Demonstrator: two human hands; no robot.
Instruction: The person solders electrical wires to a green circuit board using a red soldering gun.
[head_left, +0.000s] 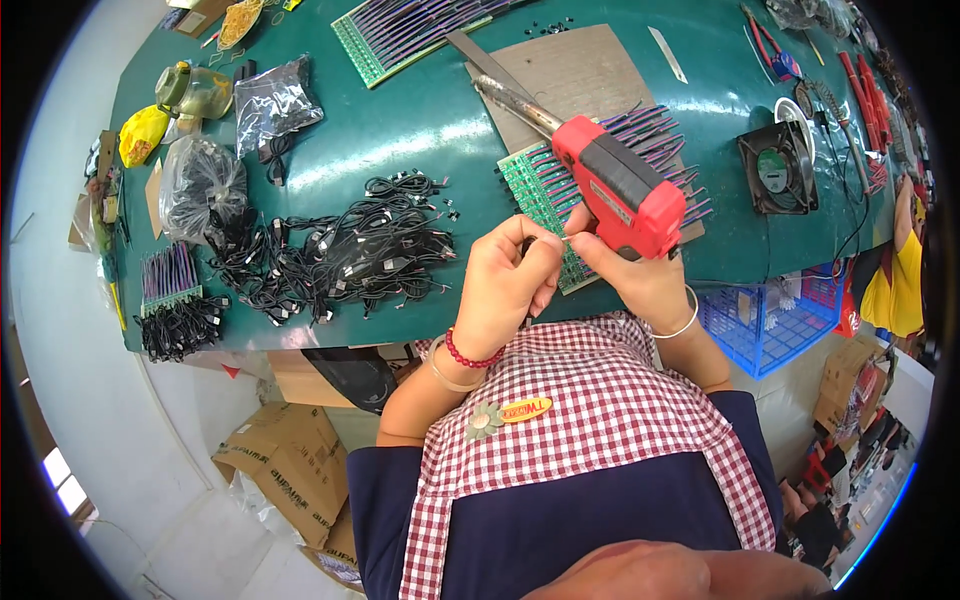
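My right hand [635, 280] is closed around the lower part of a red and black soldering gun [625, 180]. Its metal barrel points to the far left, over a green circuit board panel [540, 190] with rows of purple and black wires. My left hand [510, 265] is pinched shut on a thin wire end [570, 238], close to the thumb of my right hand. Both hands meet at the table's near edge, just in front of the panel. The rest of the wire is mostly hidden by my fingers.
Black cables [370, 245] lie heaped at the left. Beyond them are a stuffed plastic bag [203, 185] and a bottle [195, 92]. Another wired panel [375, 50] lies at the back. A black fan [777, 168] stands right, above a blue crate [765, 325].
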